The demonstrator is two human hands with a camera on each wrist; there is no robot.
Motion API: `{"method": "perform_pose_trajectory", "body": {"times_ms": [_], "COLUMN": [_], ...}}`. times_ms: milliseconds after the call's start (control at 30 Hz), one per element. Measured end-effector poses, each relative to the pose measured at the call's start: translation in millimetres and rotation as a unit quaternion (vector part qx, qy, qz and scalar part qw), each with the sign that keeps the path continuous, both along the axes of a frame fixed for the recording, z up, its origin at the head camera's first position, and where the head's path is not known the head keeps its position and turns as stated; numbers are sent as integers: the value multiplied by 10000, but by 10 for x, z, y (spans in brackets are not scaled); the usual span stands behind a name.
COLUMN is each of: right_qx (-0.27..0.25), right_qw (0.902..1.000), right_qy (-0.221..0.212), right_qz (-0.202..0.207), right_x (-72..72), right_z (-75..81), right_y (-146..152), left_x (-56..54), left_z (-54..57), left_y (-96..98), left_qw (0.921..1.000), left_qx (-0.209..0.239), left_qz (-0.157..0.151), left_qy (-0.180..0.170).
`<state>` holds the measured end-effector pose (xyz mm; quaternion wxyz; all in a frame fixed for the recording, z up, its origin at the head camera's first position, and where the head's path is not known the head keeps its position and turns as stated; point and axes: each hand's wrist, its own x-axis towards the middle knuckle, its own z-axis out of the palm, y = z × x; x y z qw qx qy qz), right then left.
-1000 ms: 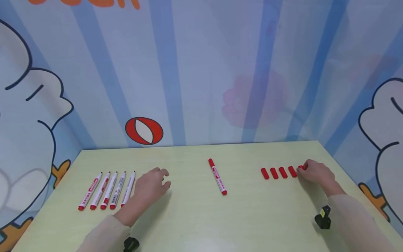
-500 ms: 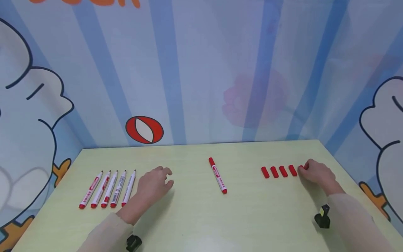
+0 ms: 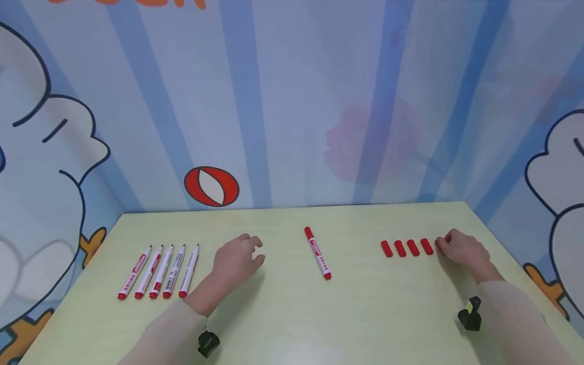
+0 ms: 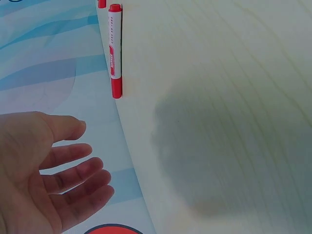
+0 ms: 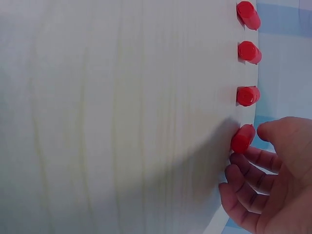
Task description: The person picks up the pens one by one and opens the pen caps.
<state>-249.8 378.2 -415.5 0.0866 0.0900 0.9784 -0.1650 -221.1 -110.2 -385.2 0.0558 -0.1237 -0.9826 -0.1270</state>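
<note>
My left hand [image 3: 237, 259] hovers over the table between a row of several uncapped white markers [image 3: 189, 271] and one capped red-and-white marker [image 3: 318, 253]. Its fingers are loosely bent with nothing between them; the left wrist view shows the palm and the capped marker [image 4: 115, 51] beyond it. At the right end of a row of red marker caps [image 3: 412, 247], my right hand [image 3: 463, 249] pinches a cap at its fingertips. In the right wrist view that red cap [image 5: 243, 139] lies between thumb and index finger; the head view mostly hides it behind the hand.
The pale wooden table [image 3: 292, 324] ends at a blue striped backdrop [image 3: 301, 101] with cartoon prints. A small black device [image 3: 470, 314] is at the right wrist, another black device [image 3: 208, 344] at the left.
My left hand has drifted right, away from the uncapped markers. The right hand stays by the end of the cap row and now covers more of its cap. The head view has shifted slightly.
</note>
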Motion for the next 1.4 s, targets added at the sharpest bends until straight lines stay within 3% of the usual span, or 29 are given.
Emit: {"method": "perform_pose_trajectory", "body": {"times_ms": [267, 600, 800, 1167, 1400], "right_qx": [244, 350, 370, 288, 299], "right_qw": [9925, 9777, 9704, 9610, 9502], "right_qy": [1165, 1868, 2042, 2096, 2325], "right_qz": [286, 889, 1236, 1782, 2053], "right_x": [-37, -45, -30, -49, -33], "right_z": [-18, 117, 183, 204, 208], "right_y": [-57, -403, -548, -825, -972], "left_x": [-26, -66, -109, -191, -216], "left_z": [57, -31, -113, -187, -277], "left_y": [170, 458, 569, 620, 705], "left_qw": [9971, 9975, 9971, 9957, 9959], "left_qx": [318, 112, -58, 252, 268], "left_qz": [85, -79, -46, 246, 81], "left_qy": [-681, -690, -753, -853, -864]}}
